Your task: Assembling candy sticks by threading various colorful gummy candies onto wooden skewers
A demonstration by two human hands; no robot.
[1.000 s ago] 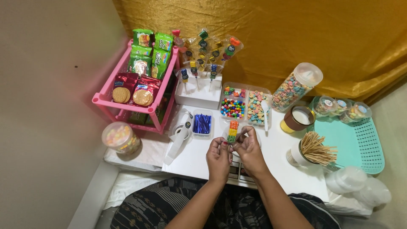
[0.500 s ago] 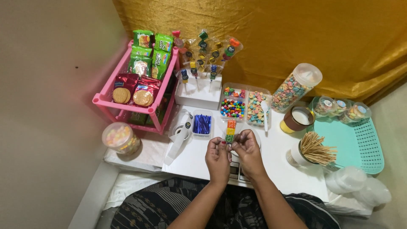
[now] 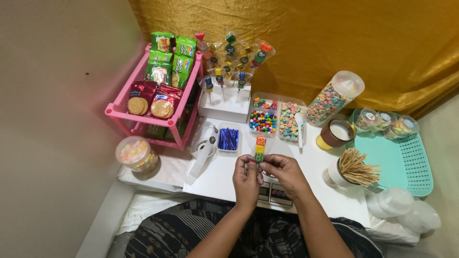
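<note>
— What have your hands got hold of?

— My left hand (image 3: 246, 179) and right hand (image 3: 283, 174) are both pinched shut, fingertips meeting at the base of a candy skewer (image 3: 259, 148): coloured cubes stacked orange, yellow, green, in what looks like a clear wrapper. Neither hand is open at all; only thumbs and first fingers do the gripping.

— Which way does it lie?

— Its long axis points straight up and away from me, out of my fingertips toward the divided candy tray (image 3: 277, 119). The stack sits just short of that tray, with the two hands about equally near; the right thumb seems a touch higher on it.

— And taking the tray as your mark?

— Just left of it, on my side, is the small dish of blue twist ties (image 3: 228, 139), and left again a white tape dispenser (image 3: 202, 152). Behind the tray is the white block of finished skewers (image 3: 229, 59). To its right lean the cereal jar (image 3: 334, 98) and a brown-banded cup (image 3: 336, 134); nearer me on that side, the cup of wooden sticks (image 3: 354, 168). Far left stands the pink rack (image 3: 152, 98) of biscuit packs.

— Anything you can't make out?

— The stick itself is buried in my fingers, so I can't tell how long it is. Whether a tie is already on is hidden too. A flat device under my wrists is mostly covered.
</note>
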